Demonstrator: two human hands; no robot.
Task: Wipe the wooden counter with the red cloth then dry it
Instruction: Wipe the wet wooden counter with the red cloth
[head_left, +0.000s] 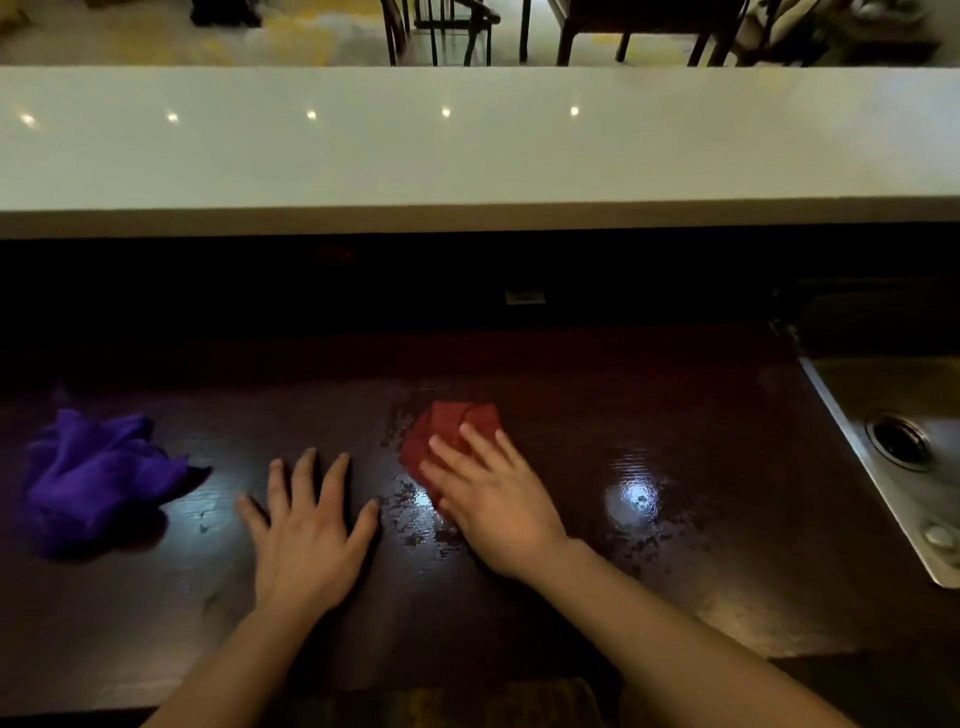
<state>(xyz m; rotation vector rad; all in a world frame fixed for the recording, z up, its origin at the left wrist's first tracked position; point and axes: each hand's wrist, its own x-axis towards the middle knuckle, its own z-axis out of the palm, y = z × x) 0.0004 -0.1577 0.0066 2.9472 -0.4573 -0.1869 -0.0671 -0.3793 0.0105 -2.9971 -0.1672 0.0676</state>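
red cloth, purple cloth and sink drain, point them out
red cloth (451, 425): head view, bare folded part beyond the fingers
purple cloth (98, 478): head view, middle of the crumpled heap
sink drain (900, 440): head view, dark centre

The right hand (493, 499) lies flat on the red cloth (449, 436) and presses it on the dark wooden counter (675, 441). Wet streaks shine on the wood around the cloth. The left hand (306, 530) rests beside it, palm down, fingers spread, touching only the counter. A crumpled purple cloth (98, 478) lies at the far left. A steel sink (904, 447) is at the right edge.
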